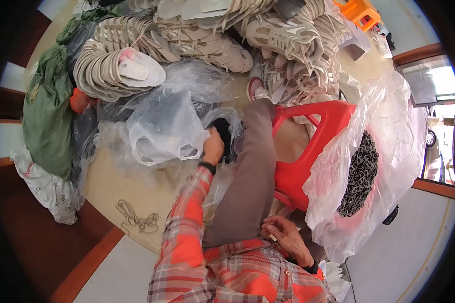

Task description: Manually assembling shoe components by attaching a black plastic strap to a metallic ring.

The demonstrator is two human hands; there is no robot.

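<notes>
My left hand [214,145] reaches forward beside my leg, its fingers bent against a black, cloth-like item [221,132] at the edge of a clear plastic bag. What the fingertips hold is hidden. Directly left of it lies a translucent white carrier bag [164,126], with its handle holes toward me. My right hand [288,237] is low over my lap near the thigh, its thumb and fingers drawn together; anything between them is too small to make out. To its right, a large clear bag [397,121] gapes around a heap of small dark pieces [360,177].
A red plastic stool [333,118] stands beside the clear bag. Strung bundles of beige shoe uppers [103,65] pile up at the far side. A green sack [50,116] lies at left, a loose cord [136,219] on the tan sheet, and an orange stool [361,12] at the far right.
</notes>
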